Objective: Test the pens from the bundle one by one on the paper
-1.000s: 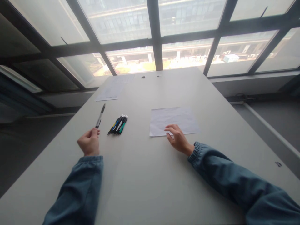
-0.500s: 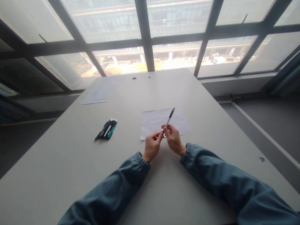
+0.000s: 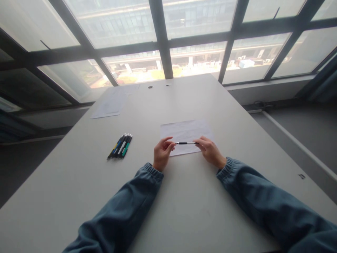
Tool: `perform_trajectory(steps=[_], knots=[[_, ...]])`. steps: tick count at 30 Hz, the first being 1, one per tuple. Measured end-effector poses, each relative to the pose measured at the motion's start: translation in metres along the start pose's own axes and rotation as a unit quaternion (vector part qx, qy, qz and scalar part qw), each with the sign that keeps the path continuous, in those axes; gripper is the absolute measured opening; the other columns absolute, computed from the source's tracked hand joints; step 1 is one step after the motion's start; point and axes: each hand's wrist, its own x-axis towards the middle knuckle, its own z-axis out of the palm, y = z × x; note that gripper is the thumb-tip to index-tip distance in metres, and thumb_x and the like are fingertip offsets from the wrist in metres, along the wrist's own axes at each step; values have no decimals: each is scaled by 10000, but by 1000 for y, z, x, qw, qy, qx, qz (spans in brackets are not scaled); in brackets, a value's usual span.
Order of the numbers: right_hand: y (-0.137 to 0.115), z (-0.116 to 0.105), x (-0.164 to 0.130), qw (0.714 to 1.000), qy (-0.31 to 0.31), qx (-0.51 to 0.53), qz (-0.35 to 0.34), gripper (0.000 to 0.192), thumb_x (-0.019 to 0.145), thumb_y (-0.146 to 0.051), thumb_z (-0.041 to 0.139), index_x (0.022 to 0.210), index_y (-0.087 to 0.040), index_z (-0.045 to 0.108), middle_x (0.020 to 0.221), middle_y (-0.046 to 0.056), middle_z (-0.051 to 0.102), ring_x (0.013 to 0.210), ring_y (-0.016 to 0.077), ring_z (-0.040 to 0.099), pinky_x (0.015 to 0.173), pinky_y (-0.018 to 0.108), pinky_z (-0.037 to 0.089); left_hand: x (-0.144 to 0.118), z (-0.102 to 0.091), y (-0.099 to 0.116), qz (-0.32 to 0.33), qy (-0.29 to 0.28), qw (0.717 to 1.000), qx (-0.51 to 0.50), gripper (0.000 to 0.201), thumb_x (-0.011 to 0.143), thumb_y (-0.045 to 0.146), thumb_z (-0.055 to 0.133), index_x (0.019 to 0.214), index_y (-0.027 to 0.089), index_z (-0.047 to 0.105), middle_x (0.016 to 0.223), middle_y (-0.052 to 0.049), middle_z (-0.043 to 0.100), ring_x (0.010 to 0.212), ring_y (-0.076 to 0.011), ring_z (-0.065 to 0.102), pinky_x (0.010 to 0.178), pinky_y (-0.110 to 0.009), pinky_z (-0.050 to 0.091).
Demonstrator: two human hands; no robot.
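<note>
Windows (image 3: pixel 163 31) with dark frames fill the far side, above a wide grey table (image 3: pixel 184 211) that takes up most of the view. On the table's far left corner lies a pale sheet (image 3: pixel 110 105); nearer, a white sheet of paper (image 3: pixel 185 130) lies flat in front of the person. Left of it, well apart, a bundle of pens (image 3: pixel 120 146) rests in a tight row. Both blue sleeves reach in from below. The left hand (image 3: pixel 162 154) and the right hand (image 3: pixel 210 151) meet just above the near edge of the paper, each pinching one end of a slim pen (image 3: pixel 185 143) held level between them. The fingers of both hands are closed on it, thumb against forefinger. The pen looks light and stiff, with a smooth barrel that could slip in a loose pinch; the darker end sections seem the surest places to grip, as the hands do now, leaving the pale middle bare.
</note>
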Motion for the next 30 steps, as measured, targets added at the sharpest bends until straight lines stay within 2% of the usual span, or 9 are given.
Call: perform_trajectory(steps=[3, 6, 9, 14, 17, 20, 23, 27, 30], knots=[[3, -4, 0, 999, -9, -43, -12, 237, 1013, -253, 526, 1141, -234, 726, 931, 64, 630, 863, 206, 603, 783, 312, 460, 0, -1, -2, 9, -4, 1000, 23, 329, 795, 430, 807, 951, 146, 749, 756, -48, 743, 654, -143, 682, 657, -269, 583], [5, -4, 4, 998, -4, -54, -33, 248, 1015, -248, 527, 1160, -242, 728, 919, 62, 621, 858, 207, 602, 783, 316, 463, 0, -2, -5, 33, -11, 999, 23, 333, 802, 406, 803, 1021, 160, 757, 852, -66, 773, 716, -159, 718, 722, -296, 609], [6, -3, 7, 998, 11, -44, -45, 261, 1018, -249, 524, 1182, -239, 727, 911, 58, 611, 835, 197, 595, 770, 315, 467, 1, -5, -8, 51, -24, 996, 63, 295, 793, 395, 809, 979, 166, 780, 881, -75, 782, 757, -171, 731, 737, -292, 610], [9, 0, 8, 997, 32, -3, -75, 266, 1009, -252, 548, 1201, -227, 731, 886, 44, 591, 779, 172, 569, 723, 303, 465, 4, -6, -8, 11, -35, 996, 84, 304, 814, 439, 778, 889, 145, 794, 718, -64, 758, 613, -156, 703, 606, -262, 596], [11, 2, 7, 995, 47, 36, -85, 251, 995, -262, 577, 1181, -252, 745, 866, 31, 583, 740, 157, 548, 696, 298, 470, 4, -5, -7, 5, -27, 998, 59, 325, 765, 431, 822, 902, 137, 794, 752, -77, 774, 653, -176, 729, 655, -288, 625], [12, 6, 6, 994, 57, 81, -56, 275, 939, -284, 662, 1204, -261, 730, 886, 23, 604, 704, 142, 548, 683, 300, 491, 3, -2, -6, 15, 1, 1000, 22, 333, 716, 397, 861, 919, 142, 791, 830, -87, 792, 721, -194, 755, 737, -322, 646], [10, 10, 5, 977, 102, 188, 25, 387, 832, -319, 774, 1200, -230, 693, 932, 27, 656, 718, 143, 610, 666, 299, 525, 2, -1, -4, 28, 39, 999, 13, 306, 712, 369, 863, 900, 140, 786, 816, -81, 791, 711, -193, 755, 737, -327, 648], [7, 10, 8, 935, 153, 306, 97, 278, 786, -361, 801, 985, -184, 721, 775, 16, 692, 660, 151, 635, 626, 306, 539, 4, -1, -2, 40, 55, 997, 23, 283, 723, 351, 852, 898, 137, 791, 756, -70, 781, 681, -189, 750, 699, -311, 642], [7, 8, 11, 925, 169, 324, 103, 262, 819, -369, 771, 1004, -184, 757, 762, 26, 724, 669, 159, 653, 661, 330, 550, 5, -1, -2, 48, 54, 997, 31, 285, 751, 355, 833, 936, 139, 797, 778, -74, 788, 700, -191, 756, 716, -316, 644]])
